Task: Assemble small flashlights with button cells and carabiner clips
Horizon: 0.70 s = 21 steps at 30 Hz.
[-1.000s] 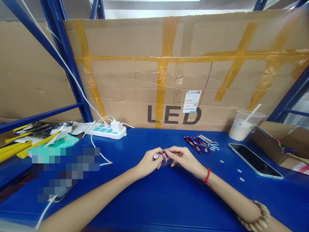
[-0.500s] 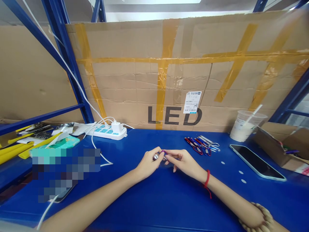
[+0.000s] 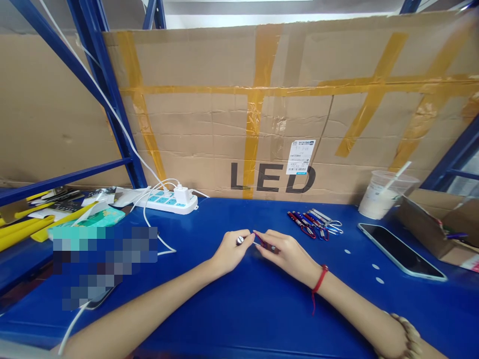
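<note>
Fingers of the left hand (image 3: 228, 255) curl tight around a small tube (image 3: 240, 241), its silver end poking out above the blue table (image 3: 239, 309). It looks light, hard and maybe slippery; pinch its sides. Beside it, a purple clip (image 3: 259, 240) sits between the right hand's (image 3: 290, 252) thumb and finger, slightly apart. Farther right, a cup (image 3: 375, 181) holds pale drink (image 3: 370, 204); an open box (image 3: 419, 224) holds something purple (image 3: 457, 236).
</note>
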Each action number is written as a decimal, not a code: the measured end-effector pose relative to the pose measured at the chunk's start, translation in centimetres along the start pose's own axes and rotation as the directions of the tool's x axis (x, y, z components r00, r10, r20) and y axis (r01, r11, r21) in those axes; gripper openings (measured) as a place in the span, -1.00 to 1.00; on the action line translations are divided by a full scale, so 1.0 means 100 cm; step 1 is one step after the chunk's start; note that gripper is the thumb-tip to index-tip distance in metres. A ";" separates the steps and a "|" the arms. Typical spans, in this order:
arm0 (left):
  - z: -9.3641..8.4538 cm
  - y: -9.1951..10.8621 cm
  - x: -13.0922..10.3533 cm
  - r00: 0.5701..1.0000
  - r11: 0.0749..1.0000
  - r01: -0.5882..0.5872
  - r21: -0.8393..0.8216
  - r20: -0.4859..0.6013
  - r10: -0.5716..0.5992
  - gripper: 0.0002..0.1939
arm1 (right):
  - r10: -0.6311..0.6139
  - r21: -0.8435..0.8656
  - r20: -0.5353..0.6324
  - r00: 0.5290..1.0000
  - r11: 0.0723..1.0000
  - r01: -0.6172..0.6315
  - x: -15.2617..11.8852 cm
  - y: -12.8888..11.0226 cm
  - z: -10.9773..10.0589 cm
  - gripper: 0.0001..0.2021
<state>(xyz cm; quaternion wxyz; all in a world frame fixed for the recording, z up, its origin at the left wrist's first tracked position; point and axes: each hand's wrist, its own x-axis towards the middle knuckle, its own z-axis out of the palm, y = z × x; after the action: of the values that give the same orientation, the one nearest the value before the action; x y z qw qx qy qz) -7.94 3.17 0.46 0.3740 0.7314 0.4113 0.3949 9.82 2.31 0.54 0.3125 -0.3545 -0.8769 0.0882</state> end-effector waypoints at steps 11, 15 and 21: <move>0.000 -0.006 0.000 1.000 0.997 0.015 -0.076 0.018 -0.014 -0.55 | -0.033 -0.023 0.061 0.998 0.999 0.034 0.001 -0.004 -0.003 -0.67; -0.001 -0.008 0.000 1.000 0.999 -0.004 -0.043 0.025 0.005 -0.56 | -0.041 -0.053 0.053 0.998 0.998 0.044 0.001 -0.006 -0.003 -0.67; 0.001 -0.009 0.000 0.999 0.996 -0.036 0.083 0.032 0.033 -0.58 | -0.050 -0.066 -0.023 0.999 0.997 0.048 0.003 -0.004 0.001 -0.66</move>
<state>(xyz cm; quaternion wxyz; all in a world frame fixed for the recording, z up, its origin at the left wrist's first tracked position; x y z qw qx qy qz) -8.12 3.45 -0.34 0.3423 0.7593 0.4092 0.3726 9.39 2.25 0.77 0.3134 -0.3440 -0.8839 0.0474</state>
